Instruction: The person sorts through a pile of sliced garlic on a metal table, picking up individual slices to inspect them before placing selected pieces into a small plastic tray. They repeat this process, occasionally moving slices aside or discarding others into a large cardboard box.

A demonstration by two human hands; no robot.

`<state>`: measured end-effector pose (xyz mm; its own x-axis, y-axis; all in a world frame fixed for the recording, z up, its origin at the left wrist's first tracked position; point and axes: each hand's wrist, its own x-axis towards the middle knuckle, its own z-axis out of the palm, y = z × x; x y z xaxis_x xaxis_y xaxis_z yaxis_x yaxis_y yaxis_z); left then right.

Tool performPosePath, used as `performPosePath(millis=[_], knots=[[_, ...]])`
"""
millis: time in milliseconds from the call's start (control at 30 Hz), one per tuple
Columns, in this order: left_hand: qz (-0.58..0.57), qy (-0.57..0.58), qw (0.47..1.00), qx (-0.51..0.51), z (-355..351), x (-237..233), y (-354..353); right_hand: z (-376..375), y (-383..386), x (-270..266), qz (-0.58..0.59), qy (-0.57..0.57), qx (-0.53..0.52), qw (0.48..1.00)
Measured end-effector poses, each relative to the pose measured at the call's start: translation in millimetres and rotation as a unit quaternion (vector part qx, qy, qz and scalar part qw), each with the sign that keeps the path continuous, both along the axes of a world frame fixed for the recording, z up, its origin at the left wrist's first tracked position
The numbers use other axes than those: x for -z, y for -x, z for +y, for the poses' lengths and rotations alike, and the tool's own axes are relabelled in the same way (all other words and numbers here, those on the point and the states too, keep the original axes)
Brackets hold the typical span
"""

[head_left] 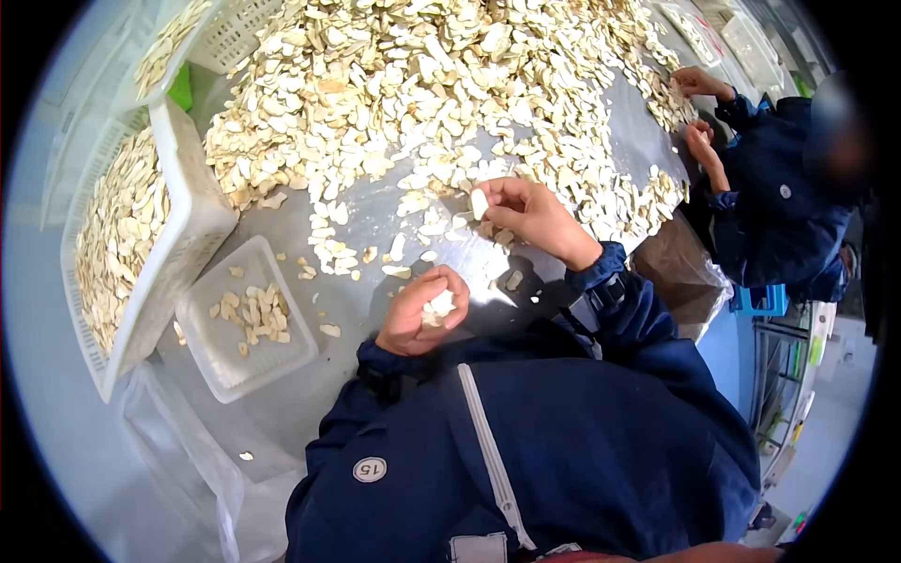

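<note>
My left hand (pixel 424 312) is cupped, its fingers curled round a few pale dried slices (pixel 438 306) in the palm. Farther up and to the right, my right hand (pixel 533 216) pinches one whitish slice (pixel 480 204) between thumb and fingertips. It hovers by the near edge of a big heap of cream-coloured slices (pixel 394 84) spread over the metal table (pixel 375 211). Loose slices lie scattered between the heap and my hands. The exact kind of slice cannot be made out.
Left of me sit a shallow white tray (pixel 211 361) with some slices and a tall white basket (pixel 178 164) full of them. A co-worker (pixel 784 188) reaches into the heap at right. A lined box (pixel 680 267) and blue stool (pixel 762 300) stand by the table.
</note>
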<state>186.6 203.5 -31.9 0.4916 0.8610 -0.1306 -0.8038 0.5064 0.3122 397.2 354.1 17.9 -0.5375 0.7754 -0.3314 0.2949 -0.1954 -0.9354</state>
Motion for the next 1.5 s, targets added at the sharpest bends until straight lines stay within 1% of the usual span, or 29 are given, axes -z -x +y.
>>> performPosePath(millis=[33, 100, 133, 200, 233, 267, 333, 400, 433, 467, 567, 700, 800, 833, 867, 933, 1033, 1133, 1167, 1200, 1267, 1333, 1400, 1433, 1500], knots=[[-0.001, 0.002, 1.0, 0.003, 0.2, 0.1, 0.4, -3.3, -2.3, -5.6, -0.06, -0.072, -0.021, 0.995], [-0.004, 0.006, 1.0, 0.009, 0.1, 0.4, 1.1, -16.9, -7.9, -21.0, -0.179, -0.211, -0.061, 0.959], [-0.004, 0.009, 1.0, 0.009, 0.0, 0.5, 1.1, -20.7, -11.5, -19.8, -0.183, -0.284, -0.083, 0.937], [-0.004, 0.014, 1.0, 0.009, -0.2, 0.7, 0.7, -28.9, -18.6, -16.3, -0.189, -0.425, -0.125, 0.876], [-0.007, 0.009, 1.0, 0.013, -0.4, 1.6, 1.2, -40.9, -19.1, -19.5, -0.172, -0.405, -0.134, 0.888], [-0.01, 0.004, 1.0, 0.018, -0.2, 3.1, 2.1, -46.2, -21.2, -15.2, -0.116, -0.417, -0.165, 0.886], [-0.008, -0.004, 1.0, 0.02, -0.3, 4.5, 2.4, -54.6, -24.8, -22.0, -0.122, -0.469, -0.209, 0.849], [0.003, -0.01, 1.0, 0.012, -0.8, 5.1, 1.3, -43.7, -43.7, -2.3, -0.143, -0.508, -0.172, 0.832], [0.003, -0.012, 1.0, 0.012, -0.6, 6.1, 1.3, -35.5, -48.0, 0.1, -0.149, -0.495, -0.108, 0.849], [0.003, -0.013, 1.0, 0.013, -0.7, 7.1, 1.6, -26.3, -54.4, -2.5, -0.196, -0.504, -0.087, 0.836], [-0.008, -0.001, 1.0, 0.015, -0.8, 4.5, 1.1, -1.0, -51.4, -4.3, -0.232, -0.494, -0.049, 0.837], [-0.019, 0.011, 1.0, 0.012, -0.9, 5.4, 0.7, 15.5, -14.6, 0.4, -0.219, -0.562, -0.055, 0.795], [-0.008, 0.01, 1.0, 0.005, -2.0, 5.0, 1.9, 25.1, -13.6, 9.6, -0.27, -0.534, -0.092, 0.796], [-0.005, 0.014, 1.0, 0.001, -2.8, 4.9, 1.5, 26.6, -15.6, 7.8, -0.298, -0.548, -0.07, 0.778], [-0.002, 0.018, 1.0, -0.002, -3.0, 4.1, 1.0, 26.5, -19.3, 6.3, -0.28, -0.53, -0.037, 0.8], [0.003, 0.016, 1.0, -0.003, -1.8, 2.9, 0.8, 19.9, -26.4, -5.1, -0.267, -0.41, -0.001, 0.872], [0.006, 0.007, 1.0, 0.003, -0.7, 2.3, -1.8, 7.0, -32.9, -23.7, -0.249, -0.256, 0.024, 0.934], [0.007, 0.012, 1.0, 0.011, -0.9, 2.8, -0.4, -2.5, -29.4, -15.9, -0.181, -0.248, 0.047, 0.95], [0.005, 0.013, 1.0, 0.015, -0.8, 3.8, 0.1, -2.9, -25.2, -11.0, -0.18, -0.264, 0.054, 0.946], [0.003, 0.013, 1.0, 0.018, -0.6, 4.5, 0.9, -3.0, -19.0, -4.6, -0.173, -0.357, 0.027, 0.918], [0.019, -0.007, 1.0, 0.014, -2.0, 4.0, 2.7, -2.8, -4.1, 4.5, -0.158, -0.532, -0.022, 0.832], [0.025, -0.01, 1.0, 0.016, -0.6, 3.4, 0.6, -14.8, 15.1, 2.2, -0.101, -0.544, -0.133, 0.822], [0.027, 0.009, 1.0, 0.011, -2.6, 2.2, 1.2, -26.9, 22.4, 3.8, -0.14, -0.582, -0.195, 0.777], [0.029, 0.022, 0.999, 0.011, -3.5, -0.3, 1.9, -28.1, 21.2, 4.7, -0.161, -0.585, -0.197, 0.77], [0.029, 0.011, 0.999, 0.014, -3.2, -0.3, 2.0, -21.5, 1.8, 15.2, -0.192, -0.561, -0.163, 0.788]])
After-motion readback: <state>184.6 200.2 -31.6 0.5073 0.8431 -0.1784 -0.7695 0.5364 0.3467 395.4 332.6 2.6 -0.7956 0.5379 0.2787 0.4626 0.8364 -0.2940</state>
